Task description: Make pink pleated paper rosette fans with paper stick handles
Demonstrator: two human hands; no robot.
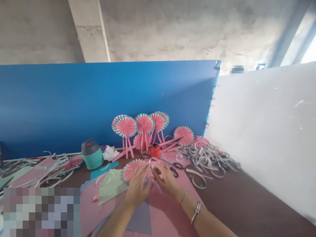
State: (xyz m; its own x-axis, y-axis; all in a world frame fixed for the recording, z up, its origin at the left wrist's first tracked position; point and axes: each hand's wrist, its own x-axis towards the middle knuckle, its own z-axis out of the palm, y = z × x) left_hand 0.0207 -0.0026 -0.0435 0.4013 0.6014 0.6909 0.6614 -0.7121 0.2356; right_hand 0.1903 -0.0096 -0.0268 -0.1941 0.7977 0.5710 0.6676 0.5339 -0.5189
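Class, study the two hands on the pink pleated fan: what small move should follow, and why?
Probably pinch the pink pleated paper fan at its centre: the left hand and right hand meet there, and its pleats spread only halfway round.

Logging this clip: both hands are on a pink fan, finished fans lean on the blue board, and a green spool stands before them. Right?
No: the head view shows the spool is red, not green. The left hand and right hand are on the pink fan, and finished fans lean on the blue board.
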